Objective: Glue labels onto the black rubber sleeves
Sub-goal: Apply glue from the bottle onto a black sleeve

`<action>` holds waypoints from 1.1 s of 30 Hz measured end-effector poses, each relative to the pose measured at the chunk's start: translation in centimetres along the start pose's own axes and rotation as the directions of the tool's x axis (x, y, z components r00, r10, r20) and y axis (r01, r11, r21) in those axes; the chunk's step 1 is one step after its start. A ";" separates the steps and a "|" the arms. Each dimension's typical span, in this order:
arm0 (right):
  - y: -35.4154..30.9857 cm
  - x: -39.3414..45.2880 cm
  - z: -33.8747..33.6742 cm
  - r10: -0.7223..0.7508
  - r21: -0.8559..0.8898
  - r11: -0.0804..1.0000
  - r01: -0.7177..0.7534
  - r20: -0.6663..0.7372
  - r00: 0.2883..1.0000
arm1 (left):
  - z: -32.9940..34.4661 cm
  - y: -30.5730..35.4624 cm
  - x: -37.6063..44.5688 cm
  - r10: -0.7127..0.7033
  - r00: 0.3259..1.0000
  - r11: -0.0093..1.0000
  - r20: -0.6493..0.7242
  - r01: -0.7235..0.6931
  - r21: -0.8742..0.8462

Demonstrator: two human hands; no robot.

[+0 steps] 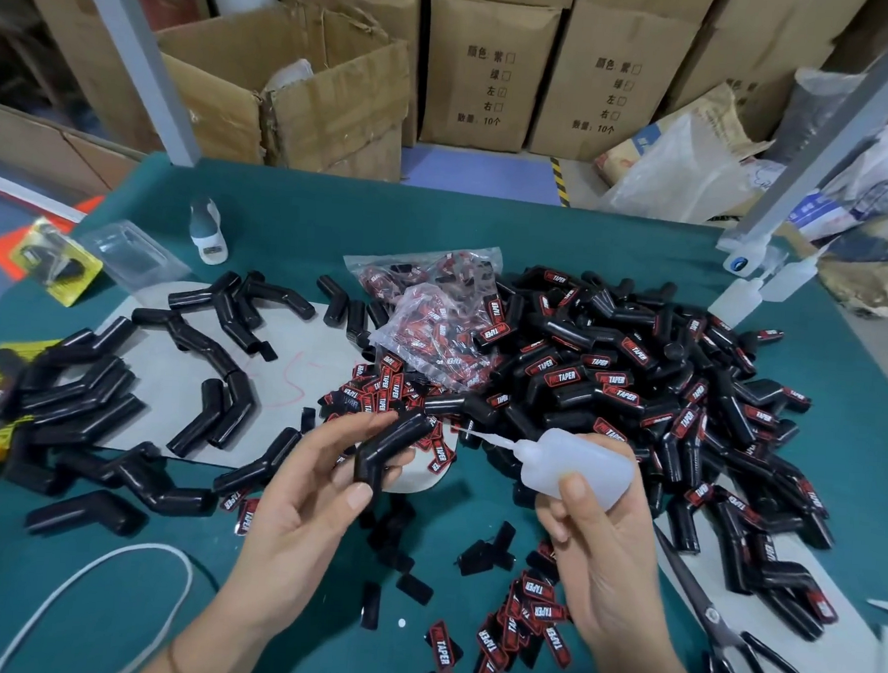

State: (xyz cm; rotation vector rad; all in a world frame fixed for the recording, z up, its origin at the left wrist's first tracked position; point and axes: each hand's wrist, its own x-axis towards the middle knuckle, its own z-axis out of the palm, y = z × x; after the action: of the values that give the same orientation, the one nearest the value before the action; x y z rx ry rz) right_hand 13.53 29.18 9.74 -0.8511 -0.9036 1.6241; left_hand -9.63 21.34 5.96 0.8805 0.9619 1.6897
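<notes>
Left hand (317,463) grips 1 bare rubber sleeve (387,449) angled up; right hand (602,519) squeezes the glue bottle (574,466), nozzle aimed to wet it.

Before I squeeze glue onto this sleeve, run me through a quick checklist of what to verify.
1. Sleeve held firmly by left hand: ok.
2. Glue bottle gripped by right hand: ok.
3. Nozzle aimed at the sleeve: ok, though its tip is apart from it.
4. Nozzle uncapped and clear: cannot tell.
5. Loose labels within reach: ok.
6. Sleeve face without a label: ok on the visible side.
</notes>
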 end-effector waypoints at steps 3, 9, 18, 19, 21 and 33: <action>0.0 -0.2 -0.1 0.006 -0.027 1.000 -0.006 0.014 1.000 | 0.1 0.0 -0.2 -0.068 0.998 0.995 -0.008 0.067 -0.074; 0.0 -0.8 -0.2 -0.080 -0.176 0.981 0.081 0.013 0.997 | 0.7 0.0 -0.6 -0.201 0.979 0.966 0.020 0.201 -0.163; 0.2 -1.1 -0.4 -0.097 -0.295 0.953 0.072 -0.071 0.993 | 1.3 -0.5 -1.2 -0.234 0.970 0.957 0.064 0.241 -0.160; 0.2 -1.1 -0.4 -0.095 -0.300 0.951 0.070 -0.071 0.993 | 1.3 -0.5 -1.2 -0.221 0.972 0.962 0.078 0.231 -0.147; 0.1 -1.1 -0.3 -0.094 -0.316 0.947 0.065 -0.077 0.993 | 1.2 -0.7 -1.3 -0.194 0.975 0.970 0.107 0.206 -0.126; -0.1 -1.2 -0.4 -0.135 -0.363 0.927 0.093 -0.092 0.987 | 0.7 -0.9 -1.2 -0.099 0.981 0.994 0.167 0.104 -0.021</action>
State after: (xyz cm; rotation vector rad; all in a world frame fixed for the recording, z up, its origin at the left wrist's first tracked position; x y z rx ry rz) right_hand 14.15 28.05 9.75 -1.1089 -1.1646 1.3137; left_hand -8.31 20.50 5.36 0.9214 0.8534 1.5152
